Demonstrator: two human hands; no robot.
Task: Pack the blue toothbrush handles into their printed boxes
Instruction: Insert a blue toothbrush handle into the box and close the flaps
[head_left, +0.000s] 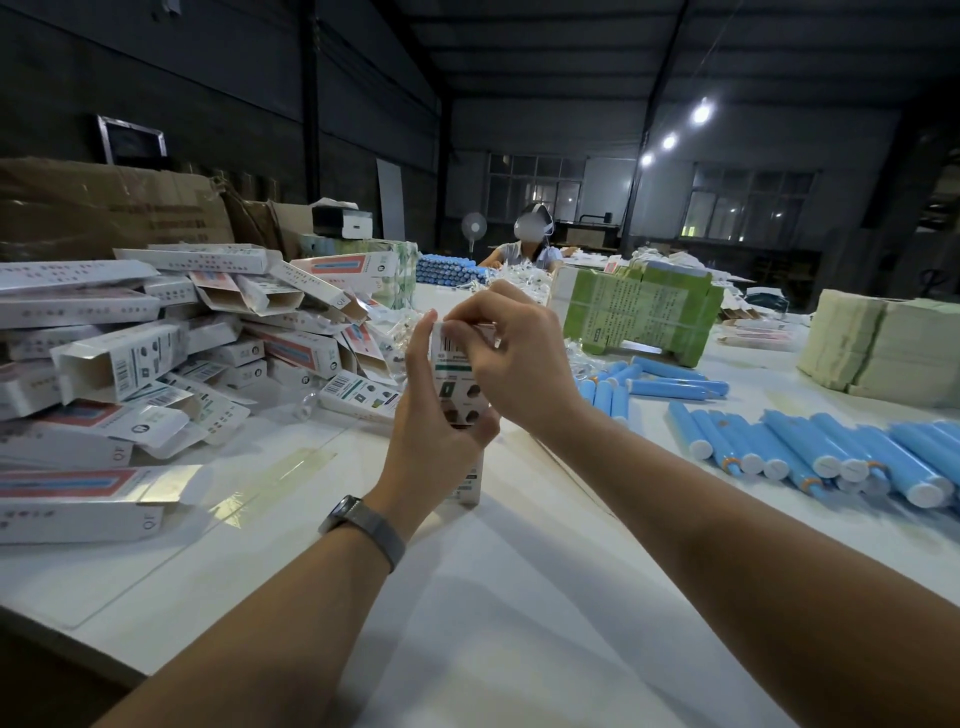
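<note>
Step in hand: the person is closing the top end of a printed box (457, 400), which is standing upright with its long axis vertical and its lower end resting on or just above the bench (519, 597).
Left hand (436, 431): it is gripping the box around its middle, thumb on the near side and fingers wrapping the far side.
Right hand (511, 353): it is pinching at the top of the box, fingertips curled onto what is probably the end flap; the flap itself is mostly hidden under the fingers.
Contents: whether a handle is already inside cannot be told, since the box walls are hiding it.
Next handles: the blue toothbrush handles (810, 452) are lying in a loose row on the bench to the right of the hands, their long axes running away from the person, white caps toward the near edge.
Nearer hand: the right hand is closer to that row, so it is likely the one to reach.
Box supply: the pile of boxes (156, 353) is lying to the left, nearer the left hand.
</note>
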